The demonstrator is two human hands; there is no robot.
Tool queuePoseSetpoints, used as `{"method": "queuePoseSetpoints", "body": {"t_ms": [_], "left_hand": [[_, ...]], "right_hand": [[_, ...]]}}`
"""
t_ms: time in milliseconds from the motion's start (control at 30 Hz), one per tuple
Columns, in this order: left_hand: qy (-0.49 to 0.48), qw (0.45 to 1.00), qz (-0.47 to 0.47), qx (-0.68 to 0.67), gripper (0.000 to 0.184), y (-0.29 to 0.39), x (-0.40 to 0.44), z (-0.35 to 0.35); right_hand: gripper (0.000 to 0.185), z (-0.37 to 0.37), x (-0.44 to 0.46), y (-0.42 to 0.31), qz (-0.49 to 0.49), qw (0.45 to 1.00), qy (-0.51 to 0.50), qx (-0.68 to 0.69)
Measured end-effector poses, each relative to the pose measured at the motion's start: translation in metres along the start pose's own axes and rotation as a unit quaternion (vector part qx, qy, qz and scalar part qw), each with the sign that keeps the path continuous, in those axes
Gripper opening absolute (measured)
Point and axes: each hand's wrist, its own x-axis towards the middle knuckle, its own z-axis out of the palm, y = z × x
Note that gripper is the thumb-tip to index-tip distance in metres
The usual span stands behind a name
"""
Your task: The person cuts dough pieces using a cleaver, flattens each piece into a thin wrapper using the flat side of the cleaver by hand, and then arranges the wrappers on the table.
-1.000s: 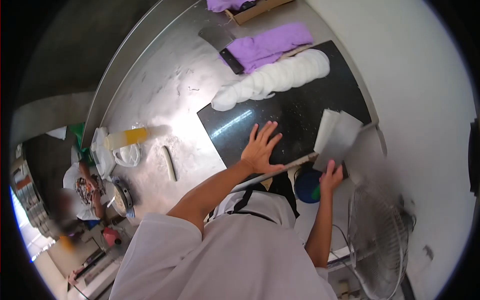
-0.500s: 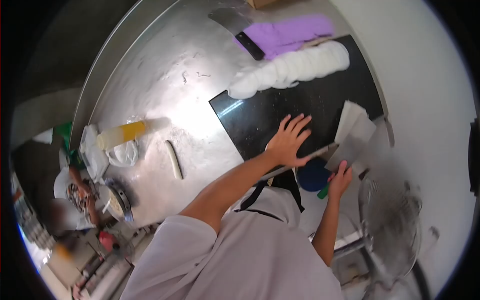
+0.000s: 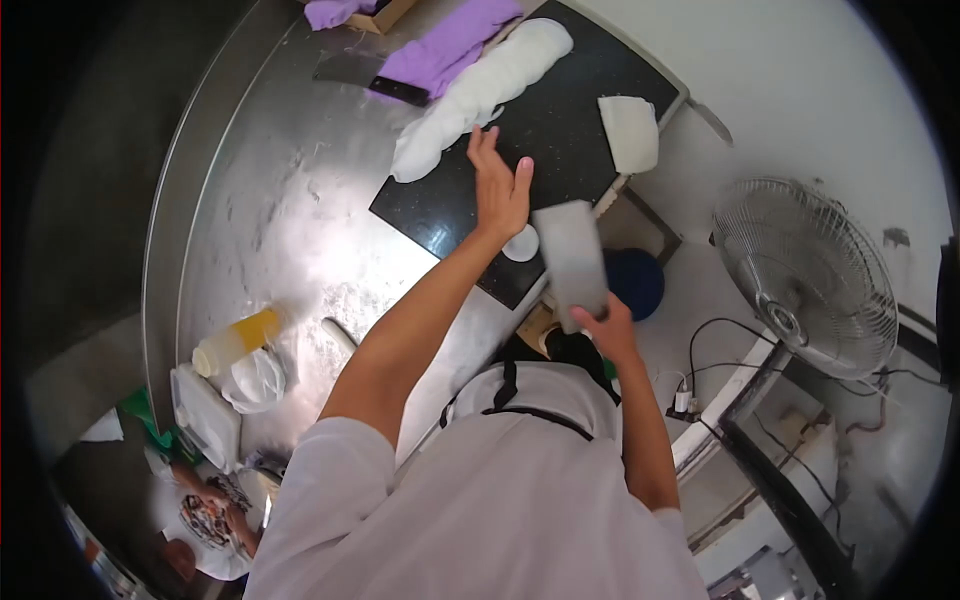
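Plainly, the left hand (image 3: 503,195) held nothing, fingers extended, thumb apart, above the board (image 3: 560,130) near a white disc (image 3: 521,244); the right hand (image 3: 610,325) had its fingers curled around a cleaver (image 3: 573,250) by the board's edge.

The left forearm (image 3: 410,335) slanted toward 1 o'clock, left hand (image 3: 502,198) outstretched, fingers (image 3: 487,157) near 12; the right forearm (image 3: 645,430) pointed near 12, right hand (image 3: 608,328) clenched.

Pretty plain off-white wall (image 3: 800,110) on the right, big silver metal table (image 3: 250,170) catching a bright white glare (image 3: 318,240).
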Motion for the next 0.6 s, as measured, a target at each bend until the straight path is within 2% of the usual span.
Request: {"method": "queuePoseSetpoints", "body": {"t_ms": [33,67,100,133,167,200,300,367,433,467,533,600], "left_hand": [[-0.074,0.989,0.038,0.124,0.085,0.01,-0.014,-0.007],[-0.141,0.956,0.074,0.244,0.09,0.019,-0.026,-0.012],[-0.278,0.896,0.099,0.333,0.096,0.027,-0.04,-0.021],[-0.41,0.805,0.116,0.413,0.102,0.029,-0.056,-0.027],[-0.344,0.838,0.105,0.41,0.109,0.007,-0.068,-0.019],[-0.343,0.836,0.109,0.414,0.109,0.007,-0.048,-0.009],[-0.396,0.795,0.116,0.445,0.11,0.028,-0.027,0.003],[-0.385,0.799,0.15,0.437,0.111,0.021,-0.001,0.02],[-0.373,0.803,0.189,0.425,0.112,0.015,0.017,0.035],[-0.373,0.795,0.213,0.428,0.112,0.011,0.032,0.044],[-0.387,0.774,0.247,0.435,0.111,0.006,0.048,0.048],[-0.422,0.766,0.245,0.418,0.112,0.001,0.022,0.022]], "right_hand": [[0.054,0.006,0.012,-0.014,0.019,0.997,-0.055,-0.043],[0.054,0.014,0.017,-0.02,0.022,0.997,-0.059,-0.041],[0.058,0.02,0.034,-0.028,0.012,0.988,-0.104,-0.116],[0.063,0.024,0.044,-0.033,0.006,0.971,-0.15,-0.188],[0.063,0.023,0.047,-0.036,0.006,0.971,-0.152,-0.182],[0.067,0.02,0.055,-0.04,-0.023,0.968,-0.122,-0.218],[0.073,0.018,0.051,-0.044,-0.008,0.966,-0.097,-0.239],[0.075,0.013,0.075,-0.047,0.006,0.969,-0.075,-0.234],[0.075,0.006,0.092,-0.047,-0.061,0.97,-0.018,-0.235],[0.075,0.004,0.102,-0.049,-0.061,0.971,-0.008,-0.233],[0.083,0.006,0.107,-0.068,-0.004,0.974,-0.016,-0.226],[0.083,0.021,0.075,-0.06,0.004,0.978,-0.049,-0.203]]}}
